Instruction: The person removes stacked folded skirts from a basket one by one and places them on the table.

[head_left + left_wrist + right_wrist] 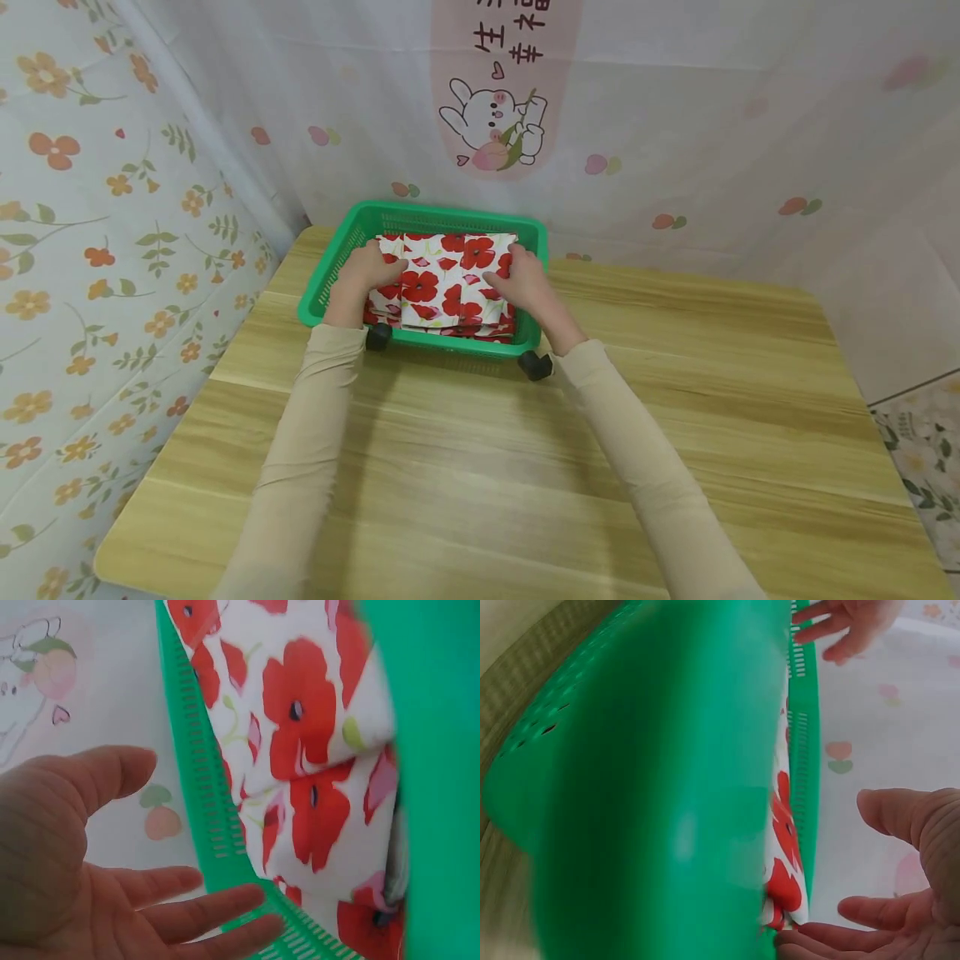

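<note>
A green plastic basket (450, 340) with slotted walls holds folded white cloth (431, 285) printed with red poppies. My left hand (367, 267) reaches over the left end of the cloth, thumb pointing inward. Over the opposite end is my right hand (527, 282), its thumb also pointing inward. In the left wrist view, the fingers (206, 909) are spread and nearly straight beside the layered cloth (300, 712). The right wrist view shows relaxed fingers (877, 911) apart from the thumb, close to the cloth's edge (786, 847). The near basket wall (667, 787) hides much of the cloth there.
The basket stands at the back left of a wooden table (480, 467), close to a white curtain (675, 142) with a rabbit print. A flowered curtain (112, 292) hangs along the left side. Black wrist cameras (535, 365) sit near the basket's front rim.
</note>
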A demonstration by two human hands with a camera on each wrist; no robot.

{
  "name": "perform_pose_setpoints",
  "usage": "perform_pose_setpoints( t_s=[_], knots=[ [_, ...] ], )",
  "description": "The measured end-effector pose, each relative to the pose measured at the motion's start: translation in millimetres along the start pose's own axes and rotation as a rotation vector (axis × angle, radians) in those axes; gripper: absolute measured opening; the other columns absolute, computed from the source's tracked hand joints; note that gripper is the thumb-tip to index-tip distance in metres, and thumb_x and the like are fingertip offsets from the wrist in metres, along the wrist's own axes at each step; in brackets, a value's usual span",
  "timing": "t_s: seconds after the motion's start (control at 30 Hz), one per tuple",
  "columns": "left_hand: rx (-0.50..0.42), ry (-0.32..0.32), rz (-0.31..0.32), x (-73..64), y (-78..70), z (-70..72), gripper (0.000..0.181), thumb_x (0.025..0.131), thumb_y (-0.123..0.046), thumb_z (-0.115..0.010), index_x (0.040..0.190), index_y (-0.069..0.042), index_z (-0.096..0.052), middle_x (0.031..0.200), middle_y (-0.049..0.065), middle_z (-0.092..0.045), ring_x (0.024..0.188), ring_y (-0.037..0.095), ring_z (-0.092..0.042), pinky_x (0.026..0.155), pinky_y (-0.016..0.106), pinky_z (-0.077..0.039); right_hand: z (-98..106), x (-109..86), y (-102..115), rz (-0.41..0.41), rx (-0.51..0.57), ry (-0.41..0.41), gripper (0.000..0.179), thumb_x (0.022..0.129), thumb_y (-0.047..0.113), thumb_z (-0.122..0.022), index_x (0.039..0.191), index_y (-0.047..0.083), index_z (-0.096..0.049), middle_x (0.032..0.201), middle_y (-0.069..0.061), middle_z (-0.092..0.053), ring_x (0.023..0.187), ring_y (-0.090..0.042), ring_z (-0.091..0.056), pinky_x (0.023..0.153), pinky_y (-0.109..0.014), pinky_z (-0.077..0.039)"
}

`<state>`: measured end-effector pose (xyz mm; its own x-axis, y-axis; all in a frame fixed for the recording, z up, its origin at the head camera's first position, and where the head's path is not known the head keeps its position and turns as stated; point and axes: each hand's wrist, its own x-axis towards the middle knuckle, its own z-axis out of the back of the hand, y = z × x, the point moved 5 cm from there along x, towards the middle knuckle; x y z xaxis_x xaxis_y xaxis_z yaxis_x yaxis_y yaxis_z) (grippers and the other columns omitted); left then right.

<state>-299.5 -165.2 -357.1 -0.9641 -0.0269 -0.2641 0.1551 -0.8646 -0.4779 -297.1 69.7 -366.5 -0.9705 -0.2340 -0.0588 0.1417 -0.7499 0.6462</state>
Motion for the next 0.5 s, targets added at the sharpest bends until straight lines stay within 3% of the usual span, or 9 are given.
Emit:
perform_pose_setpoints(
  t_s=[0.17,0.37,0.43,0.5],
  knots=[
    [-0.050,0.079,0.125,8.7,11.8,-0.5,0.066,0.092,-0.036,-0.047,0.136,0.011,-0.032,0.132,0.027,-0.042,0.115,0.036,-0.042,0.098,0.046,-0.040,-3,5.0,-1,-0.065,0.010,0.065,0.072,0.091,0.029,-0.058,0.141,-0.010,-0.024,0.137,-0.026,-0.041,0.124,-0.035,-0.043,0.101,-0.042,-0.040],
    [-0.174,0.109,0.185,56.8,51.1,-16.0,0.081,0.085,-0.049,-0.055,0.139,0.007,-0.033,0.137,0.023,-0.040,0.120,0.035,-0.040,0.102,0.045,-0.037,-6,10.4,-7,-0.158,0.095,0.098,0.074,0.090,0.031,-0.059,0.142,-0.008,-0.023,0.137,-0.022,-0.041,0.121,-0.031,-0.045,0.098,-0.040,-0.042],
    [-0.223,0.131,0.217,59.7,55.7,-18.2,0.083,0.085,-0.048,-0.056,0.142,0.006,-0.029,0.141,0.022,-0.036,0.124,0.035,-0.037,0.103,0.045,-0.035,-7,11.0,-8,-0.179,0.154,0.106,0.070,0.089,0.029,-0.060,0.140,-0.006,-0.028,0.135,-0.020,-0.044,0.118,-0.030,-0.047,0.097,-0.039,-0.043],
    [-0.243,0.163,0.248,53.8,53.0,-17.5,0.081,0.087,-0.044,-0.053,0.143,0.007,-0.023,0.144,0.023,-0.031,0.128,0.035,-0.033,0.105,0.045,-0.033,-6,10.9,-9,-0.201,0.205,0.114,0.067,0.089,0.027,-0.060,0.139,-0.005,-0.030,0.136,-0.019,-0.043,0.119,-0.029,-0.046,0.098,-0.039,-0.042]
  ],
)
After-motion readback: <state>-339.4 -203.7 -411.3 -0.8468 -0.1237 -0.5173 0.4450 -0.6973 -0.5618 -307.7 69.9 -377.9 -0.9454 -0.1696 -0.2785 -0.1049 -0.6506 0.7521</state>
